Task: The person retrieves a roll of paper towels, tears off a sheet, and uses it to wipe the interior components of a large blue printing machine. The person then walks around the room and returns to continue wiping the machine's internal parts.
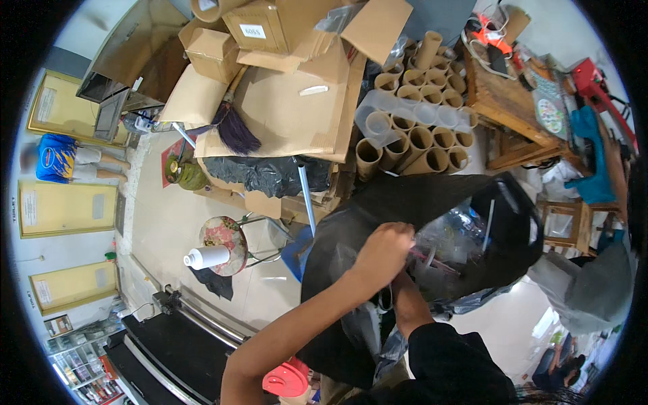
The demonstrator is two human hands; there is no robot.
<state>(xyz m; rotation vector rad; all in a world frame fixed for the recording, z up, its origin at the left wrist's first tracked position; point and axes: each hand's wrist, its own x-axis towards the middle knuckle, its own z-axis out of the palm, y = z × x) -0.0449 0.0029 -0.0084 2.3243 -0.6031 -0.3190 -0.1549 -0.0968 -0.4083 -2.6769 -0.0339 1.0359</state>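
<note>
A large black plastic bag gapes in front of me, its mouth turned to the right. Crumpled clear plastic waste fills it, with a thin white stick among the pieces. My left hand is closed at the near side of the mouth, over the waste; what its curled fingers hold is hidden. Below it, my right hand's wrist reaches toward the same spot, and the fingers are out of sight behind my left hand and the bag.
Brown cardboard tubes stand packed beyond the bag. A cardboard-topped table bears boxes and a dark brush. Left are a round stool, a white thread cone and a black machine. A wooden table stands right. Two people are farther off.
</note>
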